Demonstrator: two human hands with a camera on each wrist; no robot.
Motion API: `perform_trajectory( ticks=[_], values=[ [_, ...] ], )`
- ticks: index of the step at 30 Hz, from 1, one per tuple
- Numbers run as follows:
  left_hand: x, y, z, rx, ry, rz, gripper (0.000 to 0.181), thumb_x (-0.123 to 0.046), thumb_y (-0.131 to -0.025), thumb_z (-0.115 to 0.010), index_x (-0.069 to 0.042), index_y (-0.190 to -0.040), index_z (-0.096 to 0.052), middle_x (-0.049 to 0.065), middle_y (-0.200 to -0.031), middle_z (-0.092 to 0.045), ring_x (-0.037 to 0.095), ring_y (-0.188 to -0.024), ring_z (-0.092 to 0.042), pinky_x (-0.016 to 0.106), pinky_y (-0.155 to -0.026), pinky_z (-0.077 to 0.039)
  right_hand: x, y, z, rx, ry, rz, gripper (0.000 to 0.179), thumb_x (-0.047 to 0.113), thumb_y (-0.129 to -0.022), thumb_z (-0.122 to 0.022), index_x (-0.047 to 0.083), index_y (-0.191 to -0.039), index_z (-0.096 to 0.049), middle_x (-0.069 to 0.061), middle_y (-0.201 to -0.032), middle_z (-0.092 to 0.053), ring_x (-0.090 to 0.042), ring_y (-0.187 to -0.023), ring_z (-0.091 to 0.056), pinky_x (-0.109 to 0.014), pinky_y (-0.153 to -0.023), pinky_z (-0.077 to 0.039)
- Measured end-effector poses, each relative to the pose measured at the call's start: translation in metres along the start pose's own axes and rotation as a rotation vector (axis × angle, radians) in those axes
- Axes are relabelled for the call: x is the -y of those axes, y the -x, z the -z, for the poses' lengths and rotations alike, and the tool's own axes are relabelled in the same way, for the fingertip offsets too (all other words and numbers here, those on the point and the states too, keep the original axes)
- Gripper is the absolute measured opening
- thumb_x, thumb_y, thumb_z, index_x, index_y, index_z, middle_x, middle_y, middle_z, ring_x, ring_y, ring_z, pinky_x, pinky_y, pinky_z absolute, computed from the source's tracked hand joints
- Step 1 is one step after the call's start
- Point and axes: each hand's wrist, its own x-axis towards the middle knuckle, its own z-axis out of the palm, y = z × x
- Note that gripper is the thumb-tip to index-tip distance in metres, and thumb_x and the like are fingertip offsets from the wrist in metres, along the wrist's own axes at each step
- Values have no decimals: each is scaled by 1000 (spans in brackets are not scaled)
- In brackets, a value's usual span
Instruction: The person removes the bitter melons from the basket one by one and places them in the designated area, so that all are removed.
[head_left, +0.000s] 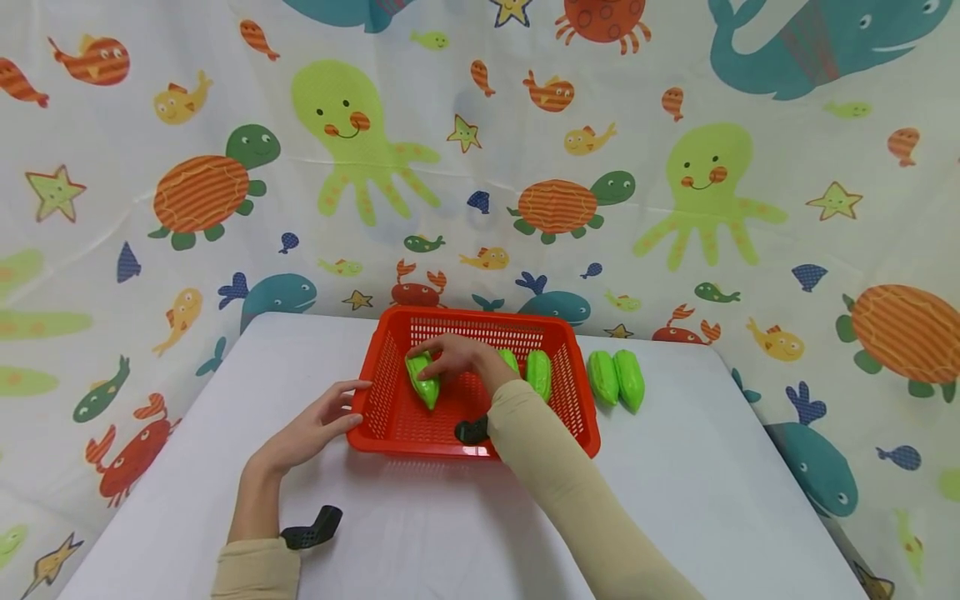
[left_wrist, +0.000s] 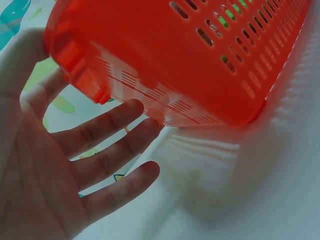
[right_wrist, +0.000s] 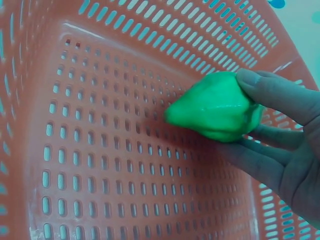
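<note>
My right hand is inside the red basket, near its left side. Between thumb and fingers it holds a green, ridged fruit with a pointed tip, like a star fruit. That fruit points down toward the basket floor; whether it touches the floor I cannot tell. My left hand is at the basket's left rim, the thumb and a finger touching it. In the left wrist view the other fingers are spread, fairly straight, beneath the rim. Two similar green fruits lie in the basket's right part, one partly hidden by my right arm.
Right of the basket, two more green fruits lie side by side on the white table. Behind the table hangs a cloth printed with sea animals. A black device is strapped at my left wrist.
</note>
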Motion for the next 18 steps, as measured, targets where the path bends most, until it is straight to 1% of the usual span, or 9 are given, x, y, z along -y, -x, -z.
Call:
perform_trajectory(
  ticks=[2, 6, 11, 13, 16, 18],
  values=[
    [0, 0, 0, -4, -1, 8, 56, -30, -97, -61, -25, -147, -37, 19, -147, -38, 43, -130, -41, 50, -94, -50, 0, 0, 1, 3, -6, -2, 46, 24, -87, -75, 25, -131, -63, -5, -124, -55, -22, -105, -55, -34, -86, -55],
    [0, 0, 0, 2, 2, 2, 55, -29, -97, -60, -24, -146, -37, 19, -147, -37, 43, -131, -40, 50, -94, -50, 1, 2, 4, 6, -10, 3, 45, 23, -88, -74, 25, -131, -63, -5, -125, -54, -22, -108, -54, -36, -87, -54],
    [1, 0, -1, 2, 12, -6, 55, -28, -97, -61, -22, -146, -37, 20, -147, -37, 44, -131, -40, 50, -93, -51, 7, 6, 11, 18, 8, 62, 44, 22, -91, -71, 22, -133, -61, -7, -127, -52, -23, -107, -55, -39, -89, -54],
    [1, 0, -1, -4, 13, 2, 56, -29, -97, -61, -23, -146, -37, 19, -147, -37, 44, -131, -40, 49, -92, -51, 10, 8, 14, 22, 9, 85, 45, 23, -91, -71, 21, -134, -59, -9, -128, -52, -23, -108, -56, -41, -90, -54],
    [2, -1, -1, -9, 9, 10, 56, -30, -96, -62, -25, -146, -37, 18, -146, -37, 43, -130, -41, 49, -92, -51, 13, 13, 20, 14, -7, 98, 46, 23, -90, -71, 21, -135, -59, -10, -129, -52, -25, -109, -56, -44, -91, -53],
    [2, -2, -1, -16, 5, 17, 56, -30, -96, -62, -27, -146, -37, 17, -146, -38, 43, -130, -42, 49, -92, -51, 15, 17, 23, 0, -10, 107, 47, 25, -90, -73, 23, -135, -59, -8, -132, -51, -24, -110, -56, -42, -90, -54]
  ],
)
